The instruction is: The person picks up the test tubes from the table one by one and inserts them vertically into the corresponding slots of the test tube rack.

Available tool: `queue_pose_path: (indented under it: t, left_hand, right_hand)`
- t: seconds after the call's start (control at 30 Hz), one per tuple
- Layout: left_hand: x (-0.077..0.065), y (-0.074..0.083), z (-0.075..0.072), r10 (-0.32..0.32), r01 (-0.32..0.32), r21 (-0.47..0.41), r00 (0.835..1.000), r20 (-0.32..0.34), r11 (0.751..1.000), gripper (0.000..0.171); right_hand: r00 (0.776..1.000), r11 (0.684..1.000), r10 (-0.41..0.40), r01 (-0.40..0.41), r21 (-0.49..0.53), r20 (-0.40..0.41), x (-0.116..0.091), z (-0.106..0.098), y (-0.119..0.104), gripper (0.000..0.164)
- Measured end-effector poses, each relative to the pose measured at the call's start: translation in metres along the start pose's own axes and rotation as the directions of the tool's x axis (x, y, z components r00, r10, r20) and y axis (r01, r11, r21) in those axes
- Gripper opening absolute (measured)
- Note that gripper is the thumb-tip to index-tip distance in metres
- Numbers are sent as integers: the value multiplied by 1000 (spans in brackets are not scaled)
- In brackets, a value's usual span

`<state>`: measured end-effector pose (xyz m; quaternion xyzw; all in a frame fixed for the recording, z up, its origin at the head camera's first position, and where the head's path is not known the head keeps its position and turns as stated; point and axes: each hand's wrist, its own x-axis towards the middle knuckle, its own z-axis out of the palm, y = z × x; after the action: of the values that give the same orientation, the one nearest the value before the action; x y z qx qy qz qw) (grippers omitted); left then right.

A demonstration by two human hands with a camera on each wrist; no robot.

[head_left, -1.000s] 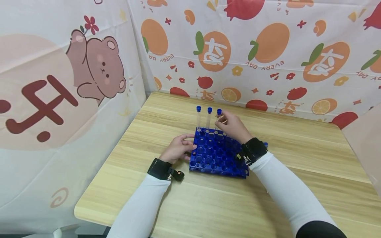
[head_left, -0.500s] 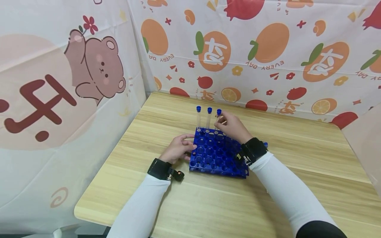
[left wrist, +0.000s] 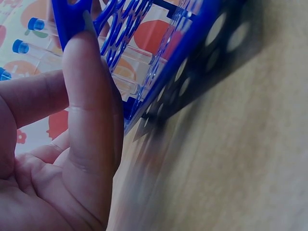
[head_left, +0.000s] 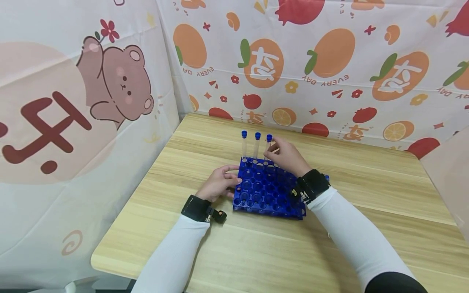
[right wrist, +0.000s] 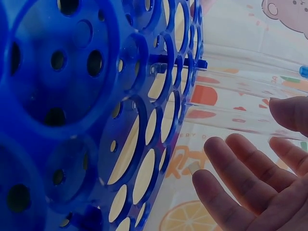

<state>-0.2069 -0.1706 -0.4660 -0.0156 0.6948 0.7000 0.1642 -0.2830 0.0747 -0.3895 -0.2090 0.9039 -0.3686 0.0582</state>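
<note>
Currently, right hand (head_left: pixel 289 158) pinches third tube (head_left: pixel 268 145), upright at the back of the blue rack (head_left: pixel 258 180); left hand (head_left: pixel 216 183) grips the rack's left end. Risk: sideways tug could tilt the rack, knocking middle tube (head_left: pixel 256 148).

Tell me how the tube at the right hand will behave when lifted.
The tube looks slim and straight-sided, so probably light and stiff. It appears smooth and glossy, so it may slip in the right hand. Being round, it could well roll if laid flat.

Rack (head_left: pixel 264 191) obstructs; table (head_left: pixel 249 254) passable in front
</note>
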Motion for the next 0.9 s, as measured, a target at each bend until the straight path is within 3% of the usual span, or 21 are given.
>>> queue_pose_path:
  t: [0.13, 0.43, 0.9]
  left_hand:
    - [1, -1, 1, -2, 2, 0, 1000, 4, 1000, 53]
    - [2, 0, 1, 3, -3, 1, 1000, 13, 1000, 53]
    - [3, -1, -1, -6, 6, 2, 1000, 14, 1000, 53]
  right_hand:
    - [1000, 1000, 13, -13, 0, -2, -4, -4, 4, 51]
    - [999, 999, 31, -31, -25, -18, -22, -26, 23, 55]
    - [992, 992, 90, -97, -75, -93, -61, -64, 84, 64]
